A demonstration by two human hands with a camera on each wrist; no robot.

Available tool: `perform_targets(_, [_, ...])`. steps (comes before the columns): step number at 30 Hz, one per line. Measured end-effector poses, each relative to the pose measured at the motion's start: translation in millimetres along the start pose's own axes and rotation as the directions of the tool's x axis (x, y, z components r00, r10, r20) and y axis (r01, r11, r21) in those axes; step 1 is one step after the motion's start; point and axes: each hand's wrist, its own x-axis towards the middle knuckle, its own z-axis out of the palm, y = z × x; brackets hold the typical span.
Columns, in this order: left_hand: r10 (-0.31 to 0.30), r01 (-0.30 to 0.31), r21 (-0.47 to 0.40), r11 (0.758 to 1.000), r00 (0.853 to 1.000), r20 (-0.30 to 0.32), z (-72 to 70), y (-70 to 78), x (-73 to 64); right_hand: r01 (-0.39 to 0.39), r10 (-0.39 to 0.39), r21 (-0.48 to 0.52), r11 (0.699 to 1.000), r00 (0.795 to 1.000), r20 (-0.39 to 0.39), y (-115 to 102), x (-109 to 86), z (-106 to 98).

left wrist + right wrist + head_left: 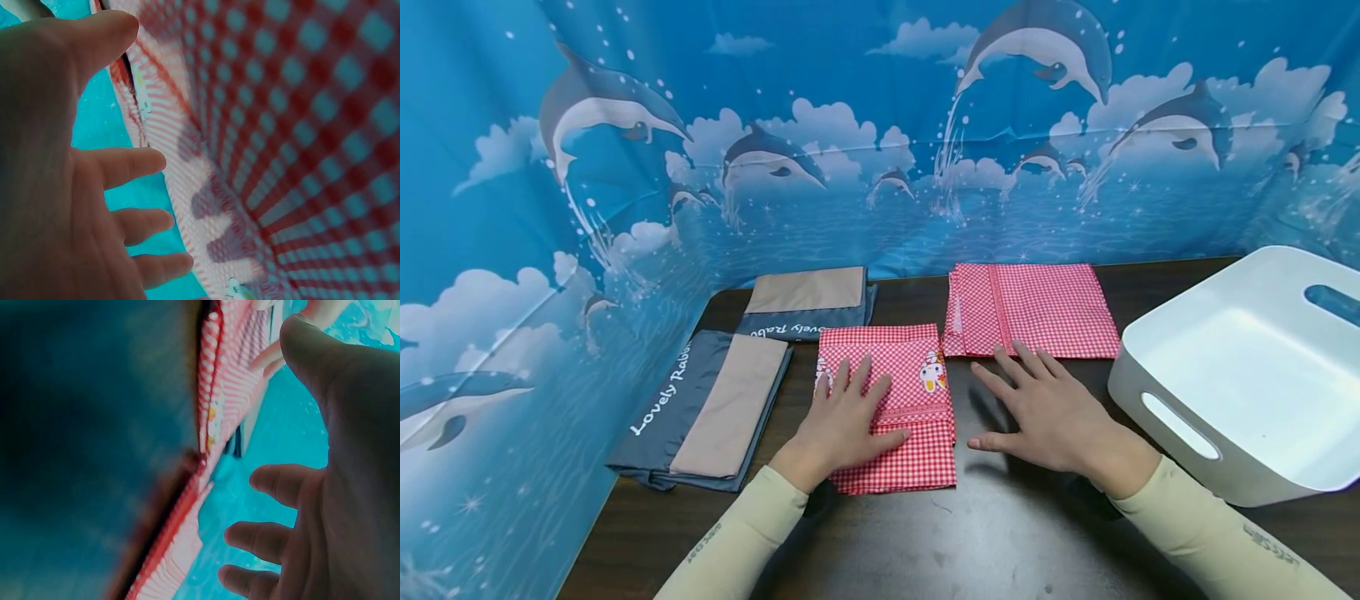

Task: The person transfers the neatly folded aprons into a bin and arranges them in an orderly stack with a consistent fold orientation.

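Observation:
A folded red-and-white checked cloth [917, 454] with a rabbit print lies in the middle of the table. My left hand [846, 421] is spread over it, fingers straight; in the left wrist view, shadows of the fingers fall on the checked fabric [325, 125] and a gap shows beneath them. To the right, my right hand [1048, 417] hovers over the table with fingers spread and holds nothing. Its fingertips are nearest to a second folded red checked cloth [1037, 308] at the back. In the right wrist view, that hand [300, 531] is likewise spread.
Two folded dark blue and beige cloths stand to the left, one nearer [726, 408] and one behind [808, 292], both with white lettering. A white plastic bin [1180, 400] with handle slots is at the right. A blue dolphin-print curtain [850, 225] hangs behind the table.

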Motion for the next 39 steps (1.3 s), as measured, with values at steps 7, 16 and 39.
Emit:
perform_targets(7, [-0.002,0.003,-0.043,0.999,0.999,0.037,8.4,2.8,-1.8,0.011,-0.011,0.001,1.000,1.000,0.024,-3.3,3.3,5.5])
perform_targets(16, [0.029,-0.026,-0.037,0.999,0.997,0.065,13.6,14.6,-3.7,0.019,-0.019,0.015,1.000,1.000,0.025,-1.1,1.4,13.2])
perform_targets(39, [0.116,-0.120,0.092,0.989,0.992,0.050,19.4,40.7,-7.3,0.127,-0.149,0.175,0.976,0.981,0.121,-5.1,1.7,26.5])
